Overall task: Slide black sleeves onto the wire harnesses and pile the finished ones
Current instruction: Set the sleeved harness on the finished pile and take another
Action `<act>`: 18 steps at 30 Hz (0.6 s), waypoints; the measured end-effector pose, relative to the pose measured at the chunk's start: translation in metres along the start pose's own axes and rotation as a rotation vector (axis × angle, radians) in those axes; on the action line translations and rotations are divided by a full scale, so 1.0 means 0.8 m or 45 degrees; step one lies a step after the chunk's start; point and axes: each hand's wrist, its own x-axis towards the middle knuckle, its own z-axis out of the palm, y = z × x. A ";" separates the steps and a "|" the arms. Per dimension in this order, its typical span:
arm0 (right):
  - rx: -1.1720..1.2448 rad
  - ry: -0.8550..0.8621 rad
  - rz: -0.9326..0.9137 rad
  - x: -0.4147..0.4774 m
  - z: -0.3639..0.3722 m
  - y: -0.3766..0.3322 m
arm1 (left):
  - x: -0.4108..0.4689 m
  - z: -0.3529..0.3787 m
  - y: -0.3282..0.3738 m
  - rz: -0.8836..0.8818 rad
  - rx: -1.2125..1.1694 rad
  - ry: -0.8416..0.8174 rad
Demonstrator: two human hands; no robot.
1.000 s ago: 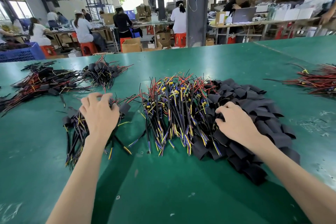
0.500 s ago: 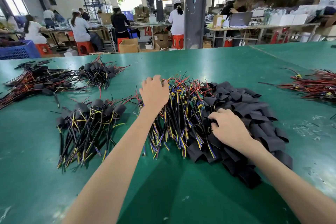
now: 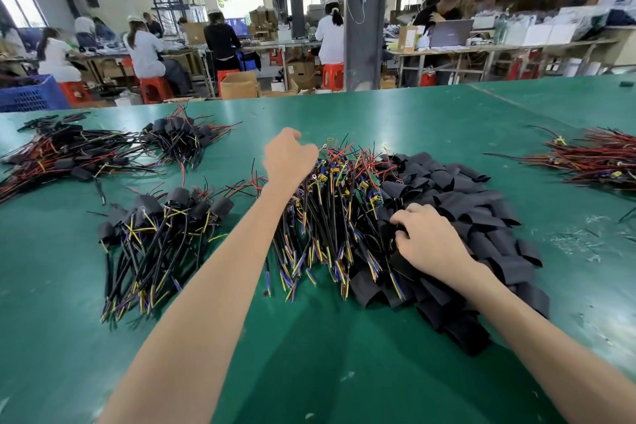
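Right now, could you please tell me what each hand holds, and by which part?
Right hand grips a black sleeve at the pile's left edge, exact part hidden. Left hand curls over the connector ends of the wire harnesses; grip unclear.

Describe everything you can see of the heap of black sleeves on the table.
The heap of black sleeves is a wide mound of many short, flattened, matt-black tube pieces, seemingly soft, overlapping at all angles. It lies on the green table, right of centre. Its left edge overlaps the pile of bare harnesses, and the right hand pinches into it there with curled fingers.
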 end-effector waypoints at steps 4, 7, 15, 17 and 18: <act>-0.003 0.001 -0.011 -0.001 0.000 0.000 | 0.022 -0.005 0.003 -0.330 0.144 -0.126; -0.002 0.010 -0.013 -0.001 -0.001 0.000 | 0.033 -0.001 -0.005 -0.307 0.119 -0.315; -0.022 0.017 -0.024 0.000 0.001 0.000 | 0.036 0.001 -0.004 -0.114 -0.257 -0.282; -0.025 0.025 -0.023 0.000 0.001 0.000 | 0.034 0.002 0.004 -0.015 -0.299 -0.217; -0.026 0.026 -0.024 0.000 0.001 0.001 | 0.032 0.003 0.009 0.019 -0.329 -0.189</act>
